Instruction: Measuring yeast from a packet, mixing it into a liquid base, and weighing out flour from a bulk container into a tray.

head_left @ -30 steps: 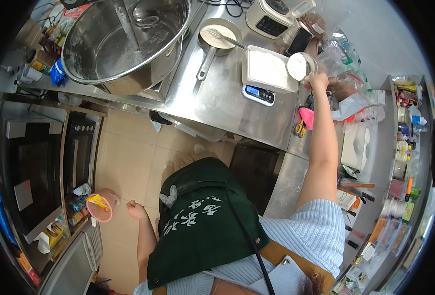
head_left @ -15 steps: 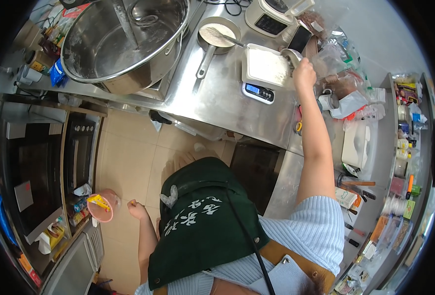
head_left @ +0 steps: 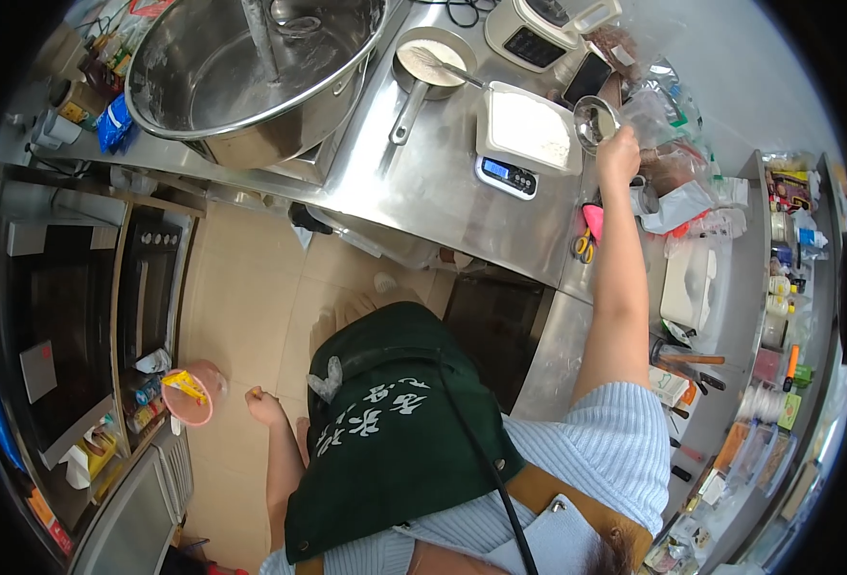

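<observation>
My right hand [head_left: 619, 155] is closed on a round metal scoop [head_left: 592, 123], just past the right edge of a white rectangular tub [head_left: 484, 134]. The scoop's shiny bowl faces up and looks nearly empty. White powder [head_left: 529, 123] covers the inside of the tub, which rests on a digital scale [head_left: 507, 178] with a lit blue display. To the left stands a saucepan [head_left: 407, 113] with more white powder in it and a whisk [head_left: 447, 65] leaning across its rim. Low at my side hangs my left hand [head_left: 266, 406], its fingers curled in and nothing visible in them.
A large steel mixing bowl [head_left: 251, 134] fills the upper left of the steel counter [head_left: 423, 201]. Behind the tub are a phone [head_left: 588, 79] and a white appliance [head_left: 529, 43]. Scissors [head_left: 584, 249] lie near my right forearm. A pink bin [head_left: 208, 395] stands left of my left hand.
My right hand has drawn the scoop to the right, off the tub's edge, and turned its bowl upward. The powder in the tub looks more spread. My left hand stays low and curled.
</observation>
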`<state>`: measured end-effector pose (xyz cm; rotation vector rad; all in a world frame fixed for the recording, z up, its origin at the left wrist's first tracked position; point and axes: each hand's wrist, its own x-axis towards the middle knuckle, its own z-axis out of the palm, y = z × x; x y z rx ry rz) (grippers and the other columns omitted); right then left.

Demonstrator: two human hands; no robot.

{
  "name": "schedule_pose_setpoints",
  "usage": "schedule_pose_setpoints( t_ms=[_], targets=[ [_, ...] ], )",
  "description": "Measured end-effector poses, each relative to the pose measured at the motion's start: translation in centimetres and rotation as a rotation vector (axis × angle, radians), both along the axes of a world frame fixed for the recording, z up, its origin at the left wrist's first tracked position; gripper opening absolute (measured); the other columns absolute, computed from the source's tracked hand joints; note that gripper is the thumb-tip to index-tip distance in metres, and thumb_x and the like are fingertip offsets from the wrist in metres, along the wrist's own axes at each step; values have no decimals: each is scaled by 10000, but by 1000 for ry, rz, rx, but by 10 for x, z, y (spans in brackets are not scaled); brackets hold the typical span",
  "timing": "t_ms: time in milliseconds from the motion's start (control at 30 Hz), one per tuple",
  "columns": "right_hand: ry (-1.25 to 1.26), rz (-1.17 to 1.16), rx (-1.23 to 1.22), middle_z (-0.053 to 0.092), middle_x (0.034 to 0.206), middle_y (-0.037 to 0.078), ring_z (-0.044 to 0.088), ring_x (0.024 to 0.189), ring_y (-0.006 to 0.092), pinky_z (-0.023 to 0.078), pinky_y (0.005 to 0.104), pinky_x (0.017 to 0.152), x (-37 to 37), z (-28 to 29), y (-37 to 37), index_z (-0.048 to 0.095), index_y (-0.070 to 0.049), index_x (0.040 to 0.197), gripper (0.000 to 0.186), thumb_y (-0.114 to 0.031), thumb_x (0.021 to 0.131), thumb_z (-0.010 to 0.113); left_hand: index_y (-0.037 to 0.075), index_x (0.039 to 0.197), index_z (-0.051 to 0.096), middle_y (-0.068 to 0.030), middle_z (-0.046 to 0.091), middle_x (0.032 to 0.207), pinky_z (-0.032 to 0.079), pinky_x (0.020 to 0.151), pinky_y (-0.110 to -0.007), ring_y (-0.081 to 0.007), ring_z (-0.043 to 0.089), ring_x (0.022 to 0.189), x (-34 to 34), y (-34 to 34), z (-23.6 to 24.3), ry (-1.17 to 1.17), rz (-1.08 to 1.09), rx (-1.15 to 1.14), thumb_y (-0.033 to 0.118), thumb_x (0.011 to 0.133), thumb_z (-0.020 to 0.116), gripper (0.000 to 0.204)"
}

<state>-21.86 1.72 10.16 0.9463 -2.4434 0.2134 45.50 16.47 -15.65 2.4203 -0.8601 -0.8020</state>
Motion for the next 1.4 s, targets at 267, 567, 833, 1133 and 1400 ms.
schedule_pose_setpoints(
  t_ms=[267, 567, 833, 1133, 1400],
  targets=[
    [-124, -86, -63, 570, 820, 269, 554, 791, 411, 426, 460, 717, 5, 6, 9, 525, 33, 828, 218, -132, 689, 495, 17, 838, 506, -65, 475, 562, 356, 389, -283, -144, 438, 416, 12, 4, -12, -4, 14, -17, 22, 776, 426, 101],
    [-1295, 171, -524, 542, 667, 59, 521, 450, 121, 519, 285, 451, 45, -11, 31, 522, 6, 799, 95, 9, 746, 444, 3, 831, 523, -108, 517, 596, 411, 467, -323, -198, 489, 466, 24, 26, -32, -24, 42, 90, 56, 789, 455, 95],
    [-2162, -32, -87, 592, 710, 127, 574, 469, 188, 525, 299, 397, 268, -107, 36, 516, 19, 952, 190, 28, 774, 451, -1, 819, 545, -184, 571, 746, 435, 616, -372, -315, 558, 677, -23, 25, -25, 29, 26, 175, 38, 762, 477, 97],
    [-2043, -415, -253, 573, 708, 133, 584, 590, 201, 538, 290, 529, 215, -400, -25, 505, 40, 842, 101, -15, 806, 427, 9, 798, 507, -160, 542, 761, 428, 615, -386, -333, 536, 702, -54, 50, -124, 29, -29, 157, 24, 780, 460, 52],
    [-277, 290, 828, 558, 880, 229, 587, 781, 345, 504, 394, 637, 194, -562, -93, 484, 26, 958, 245, -71, 733, 497, 21, 793, 493, -148, 520, 738, 430, 576, -342, -326, 525, 666, -85, 19, -145, -79, -126, 9, -2, 788, 475, 30]
  ],
)
